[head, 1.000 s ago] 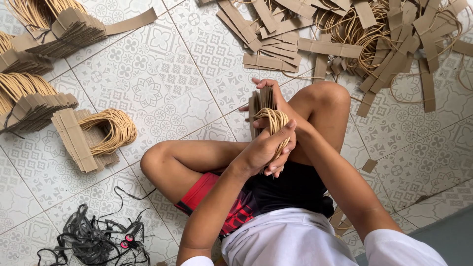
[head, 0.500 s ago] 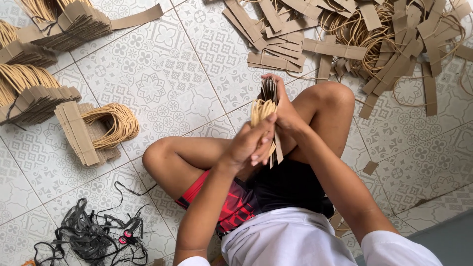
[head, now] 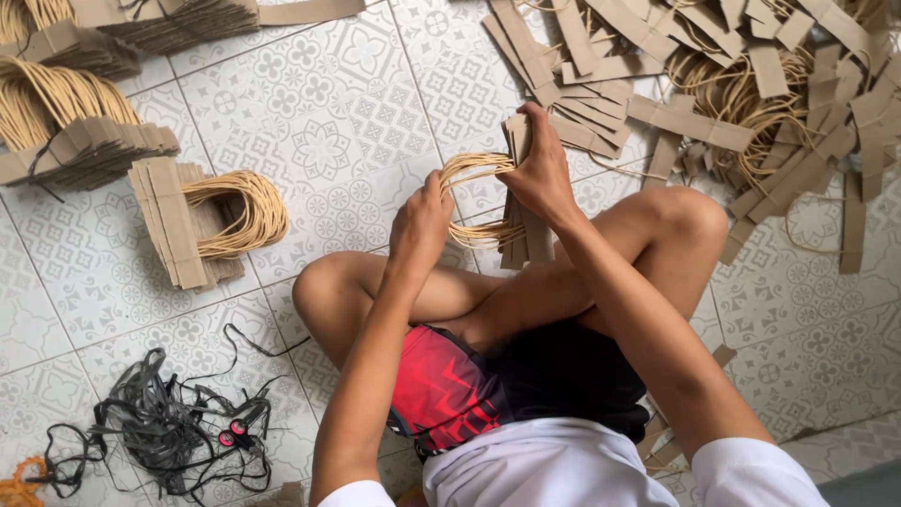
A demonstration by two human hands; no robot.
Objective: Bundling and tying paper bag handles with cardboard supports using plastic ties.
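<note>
Two hands meet over my crossed knees, both busy with one bundle of paper-bag handles (head: 511, 202): flat brown card strips with loops of tan twine fixed to them. My right hand (head: 542, 169) is closed around the upper part of the strip stack, fingers wrapped over its top edge and thumb side toward me, so the strips stand nearly upright and hang down past my wrist toward my shin. My left hand (head: 422, 221) sits just beside it, to its left and a little nearer to me, fingers curled and pinching into the twine loops (head: 474, 169) that fan out sideways from the stack. The two hands are close but I cannot tell whether they touch.

Beyond my right hand, and out to its right, a loose heap of handles (head: 741, 84) lies spread on the patterned tile floor (head: 319, 113), strips and twine tangled every way. Well to the left of my left hand lies a squared-up stack of handles (head: 202, 221), strips side by side and twine loops arching to one side. Farther left and beyond it lie more bundled stacks (head: 75, 122) in a row. Near my left elbow, close to me on the floor, a tangle of black straps (head: 160, 427) lies in a heap, with a scrap of orange cord (head: 19, 479) at the frame's edge.
</note>
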